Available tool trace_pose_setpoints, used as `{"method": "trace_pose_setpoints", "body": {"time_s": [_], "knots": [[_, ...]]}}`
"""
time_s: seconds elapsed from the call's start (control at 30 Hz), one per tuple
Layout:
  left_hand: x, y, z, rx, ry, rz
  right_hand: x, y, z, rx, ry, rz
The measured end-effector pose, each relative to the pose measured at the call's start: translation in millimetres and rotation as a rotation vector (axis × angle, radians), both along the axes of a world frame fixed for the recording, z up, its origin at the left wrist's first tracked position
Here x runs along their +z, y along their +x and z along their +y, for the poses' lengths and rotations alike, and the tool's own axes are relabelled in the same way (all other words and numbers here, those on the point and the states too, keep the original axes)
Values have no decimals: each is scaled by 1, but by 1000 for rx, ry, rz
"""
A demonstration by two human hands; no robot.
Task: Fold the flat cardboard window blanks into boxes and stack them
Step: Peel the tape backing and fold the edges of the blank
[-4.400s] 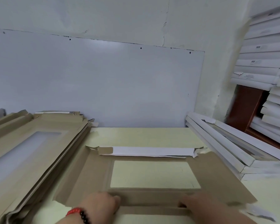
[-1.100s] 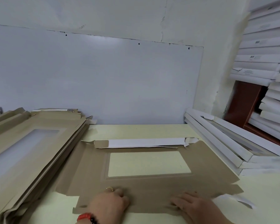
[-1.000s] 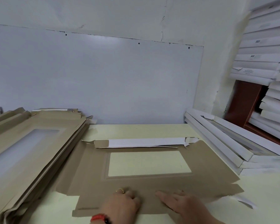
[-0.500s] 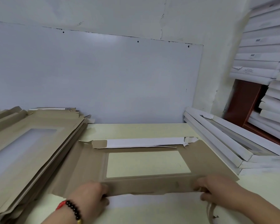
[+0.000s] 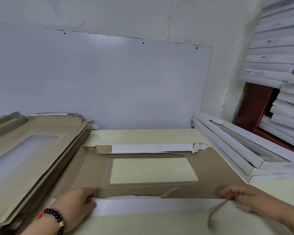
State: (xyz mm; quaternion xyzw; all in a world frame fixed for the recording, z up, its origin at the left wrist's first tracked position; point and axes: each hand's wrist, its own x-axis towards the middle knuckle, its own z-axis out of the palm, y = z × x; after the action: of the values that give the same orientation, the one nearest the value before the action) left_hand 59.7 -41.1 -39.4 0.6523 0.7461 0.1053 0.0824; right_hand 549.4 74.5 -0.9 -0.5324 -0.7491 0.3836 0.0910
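A brown cardboard window blank (image 5: 215,172) lies on the pale table (image 5: 143,136), its rectangular cut-out showing the tabletop. Its far flap (image 5: 151,148) is folded over, white side up. The near flap (image 5: 143,206) is lifted and turned up, white side facing me. My left hand (image 5: 73,206) grips the near flap at its left end, thumb on the brown face. My right hand (image 5: 241,195) pinches the flap's right end, blurred by motion. A small brown tab (image 5: 170,192) sticks up along the near fold.
A thick pile of flat brown window blanks (image 5: 32,146) leans at the left. Folded white boxes (image 5: 236,153) are stacked at the right on the table, with more white boxes (image 5: 275,53) piled high against the right wall. A whiteboard (image 5: 100,82) stands behind.
Both hands left off pressing flat on the near edge, spread to its two ends and lifted the near flap, turning its white side up toward me.
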Motion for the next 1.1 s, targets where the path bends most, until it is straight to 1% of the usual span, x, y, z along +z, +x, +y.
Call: {"method": "trace_pose_setpoints", "body": {"time_s": [0.07, 0.17, 0.2, 0.27, 0.33, 0.4, 0.47, 0.5, 0.53, 0.57, 0.63, 0.67, 0.73, 0.77, 0.83, 0.87, 0.9, 0.93, 0.97, 1.0, 1.03, 1.1], "knots": [[-4, 0, 0, 17, 34, -4, -8, 4, -2, 4, 56, -23], [-7, 6, 0, 56, 112, -1, -18, -2, -3, -53, 305, -93], [-7, 9, 0, 73, 134, 7, -20, -6, -3, -58, 375, -143], [-9, 15, 2, 98, 167, 38, -21, -17, -3, -29, 459, -321], [-13, 21, 5, 125, 177, 129, -23, -30, 0, -32, 557, -491], [-8, 27, 6, 145, 174, 222, -29, -45, 3, -39, 684, -592], [-5, 32, 9, 46, 228, 253, -38, -60, 4, -61, 771, -648], [-9, 34, 9, -26, 306, 234, -40, -68, 1, -66, 803, -698], [-13, 37, 9, -123, 381, 254, -44, -74, -2, -52, 834, -749], [-12, 42, 8, -185, 399, 260, -48, -79, -2, -35, 882, -733], [-13, 51, 6, -250, 376, 199, -60, -87, -3, 39, 968, -535], [-17, 56, 6, -300, 381, 195, -65, -92, -5, 94, 999, -487], [-22, 64, 9, -395, 345, 220, -69, -99, -10, 193, 961, -506], [-21, 68, 8, -428, 288, 234, -68, -101, -14, 228, 901, -527], [-14, 74, 6, -435, 246, 268, -57, -104, -20, 240, 788, -580], [-13, 75, 7, -440, 225, 244, -52, -102, -23, 255, 738, -615], [-7, 75, 5, -425, 198, 232, -48, -100, -25, 250, 719, -559], [-3, 73, 4, -441, 195, 217, -48, -96, -22, 256, 759, -466], [4, 73, 3, -448, 178, 187, -50, -91, -20, 243, 744, -427], [5, 70, 6, -458, 189, 156, -48, -90, -19, 245, 689, -420], [4, 70, 11, -449, 167, 172, -45, -90, -17, 246, 668, -429], [1, 72, 19, -437, 169, 197, -43, -90, -14, 260, 686, -430]]}}
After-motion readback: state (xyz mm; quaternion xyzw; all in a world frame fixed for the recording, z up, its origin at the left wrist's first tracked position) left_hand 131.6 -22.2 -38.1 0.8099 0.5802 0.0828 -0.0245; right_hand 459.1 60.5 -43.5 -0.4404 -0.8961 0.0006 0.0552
